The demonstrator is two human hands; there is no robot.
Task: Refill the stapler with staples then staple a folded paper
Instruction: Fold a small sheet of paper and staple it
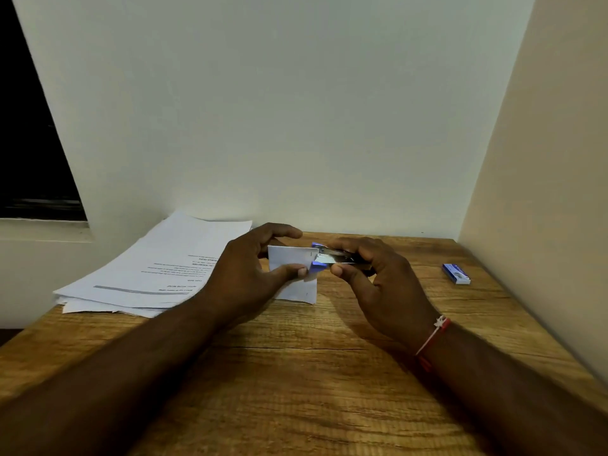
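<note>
A small folded white paper (291, 258) is held upright above the wooden table (296, 373) by my left hand (250, 274), thumb on its front, fingers behind. My right hand (378, 284) grips a small blue and metal stapler (332, 256), whose jaws sit over the paper's right edge. One staple mark shows near that edge. The stapler's rear is hidden in my palm. A blue staple box (456, 274) lies on the table to the right, apart from both hands.
A stack of printed white sheets (154, 274) lies at the table's left, overhanging its edge. Walls close in behind and on the right. A dark window opening (33, 143) is at the far left.
</note>
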